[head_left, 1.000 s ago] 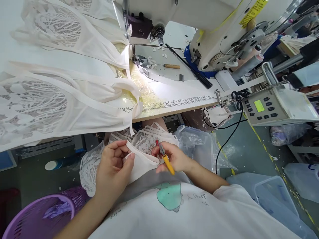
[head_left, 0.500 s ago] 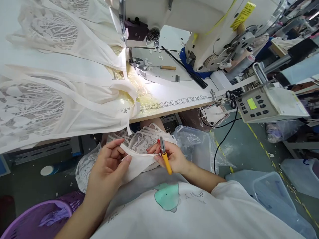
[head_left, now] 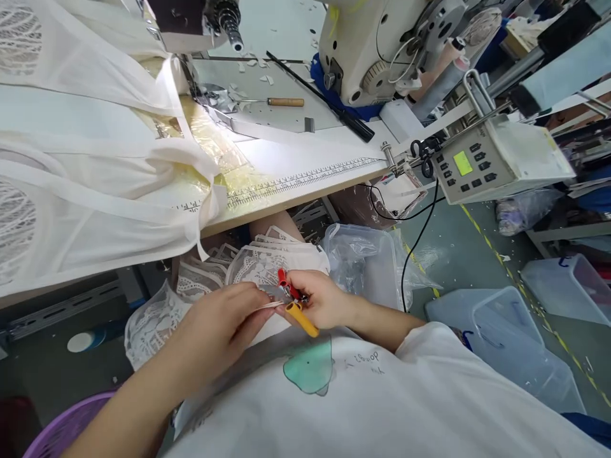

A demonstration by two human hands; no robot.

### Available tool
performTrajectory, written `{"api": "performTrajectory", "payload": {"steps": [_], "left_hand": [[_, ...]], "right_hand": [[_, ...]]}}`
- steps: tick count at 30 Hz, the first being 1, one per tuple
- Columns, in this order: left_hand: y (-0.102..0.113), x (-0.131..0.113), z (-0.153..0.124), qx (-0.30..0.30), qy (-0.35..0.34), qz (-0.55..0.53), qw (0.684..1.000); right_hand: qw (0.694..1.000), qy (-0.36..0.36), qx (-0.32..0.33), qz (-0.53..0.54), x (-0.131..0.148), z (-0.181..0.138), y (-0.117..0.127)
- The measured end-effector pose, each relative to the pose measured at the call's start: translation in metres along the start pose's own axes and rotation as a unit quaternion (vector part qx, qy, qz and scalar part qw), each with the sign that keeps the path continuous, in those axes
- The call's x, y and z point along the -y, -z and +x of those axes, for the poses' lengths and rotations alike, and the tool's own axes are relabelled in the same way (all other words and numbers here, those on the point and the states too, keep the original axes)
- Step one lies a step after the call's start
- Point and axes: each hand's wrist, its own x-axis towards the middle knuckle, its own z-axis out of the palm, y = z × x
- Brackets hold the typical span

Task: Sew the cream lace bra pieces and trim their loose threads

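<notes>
In my lap lies a cream lace garment piece [head_left: 258, 264]. My left hand [head_left: 224, 324] is closed, pinching its white fabric edge. My right hand [head_left: 322, 299] is closed round small thread snips [head_left: 293, 305] with a yellow and a red handle. The snips' tip meets the fabric edge right between my two hands. More cream lace garments [head_left: 90, 191] are spread over the sewing table [head_left: 310, 191] and hang over its front edge.
A sewing machine [head_left: 377, 44] stands at the back with a control box [head_left: 491, 165] on its right. Clear plastic bags [head_left: 363, 261] and clear bins [head_left: 506, 343] sit on the floor at right. A purple basket [head_left: 62, 432] is at lower left.
My hands have come together: the left hand closed on the fabric edge and the snips swung in onto it. The view has shifted left and down.
</notes>
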Motion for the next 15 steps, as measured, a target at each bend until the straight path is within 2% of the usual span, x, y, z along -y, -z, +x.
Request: {"api": "performTrajectory", "payload": {"steps": [2,6,11,15], "left_hand": [[-0.002,0.004,0.002,0.011,0.079,-0.101,0.992],[-0.007,0.008,0.001,-0.024,0.190,-0.232,0.954],[-0.012,0.011,0.002,-0.064,0.274,-0.292,0.914],[-0.010,0.011,0.004,-0.092,0.304,-0.328,0.890]], "right_hand": [[0.998,-0.038,-0.005,0.041,-0.002,0.000,-0.001],[0.989,-0.110,-0.001,0.100,-0.006,0.001,-0.002],[0.983,-0.142,0.013,0.120,-0.006,0.005,-0.001],[0.989,-0.117,0.045,0.075,-0.009,0.006,0.012]]}}
